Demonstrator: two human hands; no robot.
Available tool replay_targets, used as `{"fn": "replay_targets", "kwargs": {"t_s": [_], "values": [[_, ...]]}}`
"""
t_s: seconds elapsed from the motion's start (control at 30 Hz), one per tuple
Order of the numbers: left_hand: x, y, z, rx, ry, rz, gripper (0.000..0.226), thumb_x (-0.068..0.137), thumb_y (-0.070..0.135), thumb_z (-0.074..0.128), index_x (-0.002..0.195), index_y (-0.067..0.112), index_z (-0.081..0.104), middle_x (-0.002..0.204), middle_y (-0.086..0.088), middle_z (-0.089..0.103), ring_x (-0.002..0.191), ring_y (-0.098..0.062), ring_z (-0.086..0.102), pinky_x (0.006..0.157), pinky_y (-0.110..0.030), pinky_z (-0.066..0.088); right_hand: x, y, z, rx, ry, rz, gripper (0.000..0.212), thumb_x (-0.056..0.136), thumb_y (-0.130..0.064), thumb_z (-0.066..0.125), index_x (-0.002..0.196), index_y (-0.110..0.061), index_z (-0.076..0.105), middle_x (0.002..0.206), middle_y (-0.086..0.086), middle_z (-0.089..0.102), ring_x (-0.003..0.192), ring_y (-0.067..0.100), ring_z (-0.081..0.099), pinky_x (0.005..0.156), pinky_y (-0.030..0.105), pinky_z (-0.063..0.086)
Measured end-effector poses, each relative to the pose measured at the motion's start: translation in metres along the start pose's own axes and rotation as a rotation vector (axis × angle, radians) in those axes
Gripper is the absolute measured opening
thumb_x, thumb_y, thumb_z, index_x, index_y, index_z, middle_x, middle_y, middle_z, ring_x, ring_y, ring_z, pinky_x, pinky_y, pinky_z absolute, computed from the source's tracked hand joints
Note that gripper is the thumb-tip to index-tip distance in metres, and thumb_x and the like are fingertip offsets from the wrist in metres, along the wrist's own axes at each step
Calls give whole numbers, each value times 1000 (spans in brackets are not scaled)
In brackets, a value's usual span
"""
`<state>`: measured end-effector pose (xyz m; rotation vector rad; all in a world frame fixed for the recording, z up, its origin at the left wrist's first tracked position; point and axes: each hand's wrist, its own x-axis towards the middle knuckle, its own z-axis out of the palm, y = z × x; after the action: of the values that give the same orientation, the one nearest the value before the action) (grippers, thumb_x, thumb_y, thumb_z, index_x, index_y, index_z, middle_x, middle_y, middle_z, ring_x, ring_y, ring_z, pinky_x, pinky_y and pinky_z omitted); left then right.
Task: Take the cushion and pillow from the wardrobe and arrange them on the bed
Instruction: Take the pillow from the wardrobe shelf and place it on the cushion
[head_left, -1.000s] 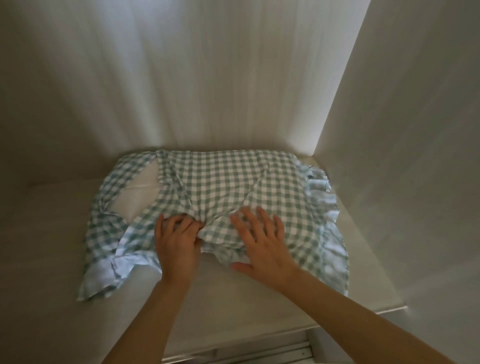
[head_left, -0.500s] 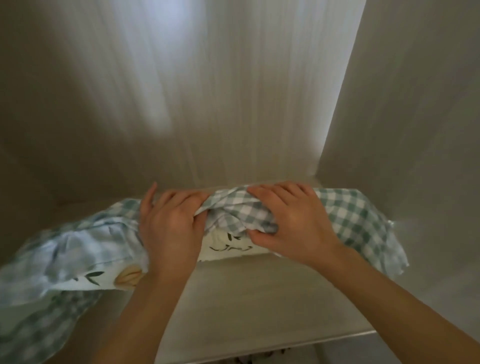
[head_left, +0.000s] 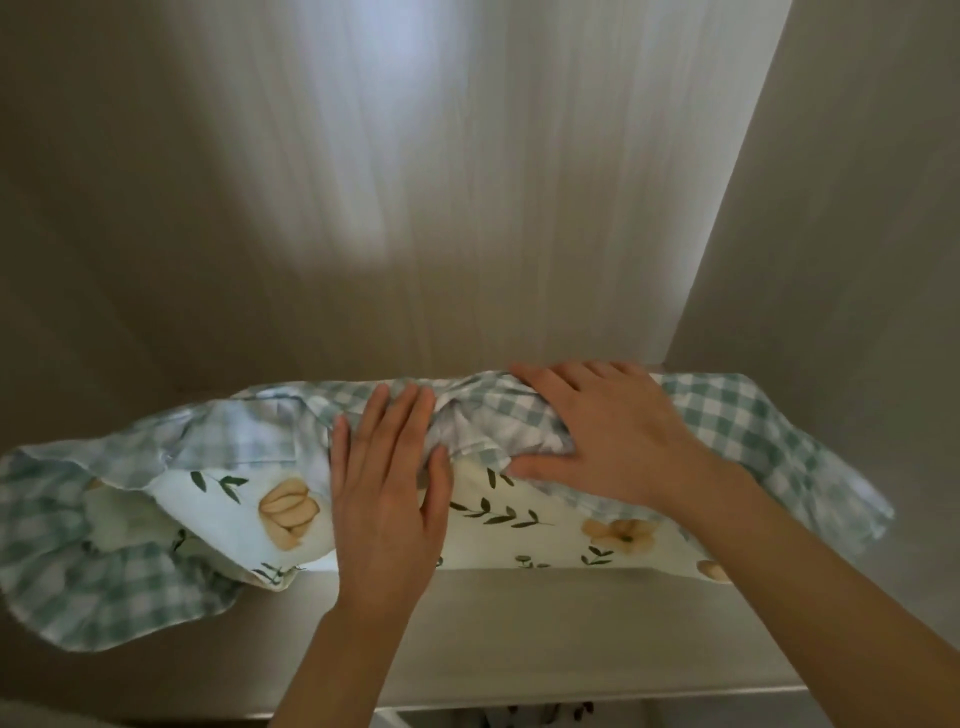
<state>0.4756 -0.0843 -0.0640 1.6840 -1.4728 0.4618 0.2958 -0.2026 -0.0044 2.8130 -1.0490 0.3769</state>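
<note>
A pillow (head_left: 737, 421) in a green-and-white checked cover is lifted off the wardrobe shelf (head_left: 519, 634), its near edge raised toward me. Its underside (head_left: 519, 514) is cream with leaf and flower prints. My left hand (head_left: 387, 499) grips the pillow's front edge left of centre, fingers over the checked fabric. My right hand (head_left: 602, 441) clutches the bunched checked cloth on top, right of centre. A frilled checked edge (head_left: 104, 592) hangs down at the left.
The wardrobe's pale back panel (head_left: 415, 208) rises behind the pillow and a side panel (head_left: 841, 234) closes in on the right. A dark gap with patterned fabric (head_left: 545, 714) shows below the shelf's front edge.
The pillow lay flat on the shelf a second ago with both hands pressing on it. Both hands have gripped it and lifted its front edge, exposing the floral underside, and drawn it closer.
</note>
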Motion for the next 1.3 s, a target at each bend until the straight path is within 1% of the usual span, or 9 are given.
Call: {"fn": "replay_targets", "kwargs": {"t_s": [0.23,0.33,0.47,0.63,0.8,0.93,1.07,1.2,1.3], "values": [[0,15,-5,108,-102,-37,73,86,52,53,143,7,48,150,-5,47,147,-21,27,121,-52,11,1,-30,-1,-42,-3,-165,104,72,-76,53,150,-32,0,150,8,36,130,32,42,106,59,29],[-14,38,-6,49,-16,-201,69,87,38,65,146,9,44,155,-4,39,151,-21,15,122,-50,8,1,-39,-5,-14,64,-216,83,80,-59,60,146,-30,17,129,10,53,109,33,55,92,48,41],[-58,83,-3,-92,215,-525,70,91,12,66,153,19,33,163,6,17,153,-14,3,122,-50,17,-18,-28,-12,46,189,-275,66,78,-29,73,134,-29,36,108,4,63,86,30,62,71,39,39],[-113,121,-8,-105,266,-788,72,97,24,58,157,25,18,165,15,1,152,-8,3,118,-43,26,-56,-9,-25,260,359,-184,58,79,-19,73,129,-26,45,101,1,67,71,25,62,62,33,40],[-134,139,-28,-134,311,-1008,70,99,41,50,157,27,12,165,10,7,150,-13,13,107,-25,18,-97,7,-51,522,450,-80,60,76,-32,79,128,-26,49,104,-1,67,75,22,60,62,28,37],[-144,141,-42,-281,424,-1203,75,96,58,41,157,24,12,164,1,19,148,-23,25,117,-41,24,-118,25,-73,1035,333,-49,47,72,-37,80,114,-34,57,91,-22,65,82,6,63,70,28,49],[-154,146,-58,-397,556,-1258,78,92,72,28,153,23,25,157,-3,35,142,-26,35,118,-46,26,-135,32,-83,1388,248,-84,37,66,-27,84,95,-39,64,89,-19,71,84,1,67,75,28,55],[-162,160,-80,-598,742,-1220,74,77,79,33,137,38,47,141,6,54,131,-20,49,114,-48,34,-146,21,-81,1523,185,-150,36,68,-24,84,95,-37,65,92,-12,72,86,6,69,76,28,56],[-181,175,-98,-553,870,-1189,62,80,72,40,131,39,50,134,5,58,124,-20,54,109,-51,39,-150,7,-79,1549,145,-215,36,70,-24,83,99,-33,65,93,-14,72,88,4,68,75,21,55]]}}
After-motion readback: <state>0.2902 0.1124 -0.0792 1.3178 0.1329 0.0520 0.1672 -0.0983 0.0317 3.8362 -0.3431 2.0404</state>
